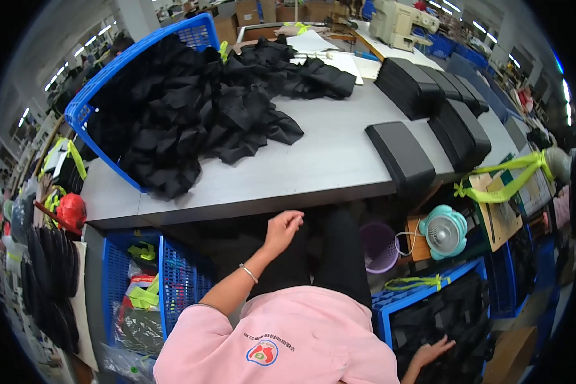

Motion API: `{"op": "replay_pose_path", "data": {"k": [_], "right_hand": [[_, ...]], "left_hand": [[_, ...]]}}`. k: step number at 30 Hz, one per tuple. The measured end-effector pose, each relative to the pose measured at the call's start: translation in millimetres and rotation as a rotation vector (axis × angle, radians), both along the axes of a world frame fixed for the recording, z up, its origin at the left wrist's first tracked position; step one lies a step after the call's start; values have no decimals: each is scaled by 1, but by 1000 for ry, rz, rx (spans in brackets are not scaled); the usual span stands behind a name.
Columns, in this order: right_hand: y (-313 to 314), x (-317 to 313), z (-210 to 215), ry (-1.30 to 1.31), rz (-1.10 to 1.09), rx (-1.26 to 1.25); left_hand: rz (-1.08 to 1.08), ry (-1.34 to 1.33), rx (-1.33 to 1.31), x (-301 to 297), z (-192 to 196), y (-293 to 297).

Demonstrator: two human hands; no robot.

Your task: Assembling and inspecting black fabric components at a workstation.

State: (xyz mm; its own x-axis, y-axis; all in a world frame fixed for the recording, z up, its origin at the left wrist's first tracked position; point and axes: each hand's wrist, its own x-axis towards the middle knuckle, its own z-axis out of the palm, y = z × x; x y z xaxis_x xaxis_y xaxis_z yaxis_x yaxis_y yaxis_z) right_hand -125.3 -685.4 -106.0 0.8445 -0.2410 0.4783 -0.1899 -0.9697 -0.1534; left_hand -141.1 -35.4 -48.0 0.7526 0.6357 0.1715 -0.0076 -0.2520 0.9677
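My left hand (283, 232) is held above my lap, just short of the table's front edge, with its fingers curled in and nothing showing in them. Down at my right side, my right hand (434, 352) reaches over a blue crate (385, 313) of black fabric pieces (451, 313). Its fingers are stretched and apart, at or just above the pieces; contact is unclear. On the table (326, 157) a heap of crumpled black fabric (217, 109) spills out of a tipped blue crate (112, 54). Stacks of flat dark panels (403, 153) stand at the table's right.
A turquoise fan (445, 232) and a purple basket (379, 248) are right of my knees. A blue crate (162, 281) with bagged items stands at left. Behind the table are white papers (339, 64) and a sewing machine (397, 25). Yellow-green straps (515, 179) hang at right.
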Motion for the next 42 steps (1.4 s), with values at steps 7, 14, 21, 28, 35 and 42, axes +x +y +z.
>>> {"op": "replay_pose_path", "data": {"k": [7, 14, 21, 28, 35, 42], "right_hand": [[247, 92, 68, 221, 787, 313], [438, 131, 102, 119, 1335, 289], [545, 139, 146, -151, 1627, 270], [601, 162, 128, -119, 1482, 398], [568, 185, 65, 55, 1417, 252], [574, 240, 61, 46, 1315, 353]], "left_hand": [[518, -376, -221, 65, 66, 156], [616, -408, -422, 110, 84, 258], [361, -243, 394, 121, 114, 171], [199, -149, 233, 108, 94, 56], [-6, -206, 461, 113, 106, 18], [-456, -212, 237, 75, 85, -77]]}}
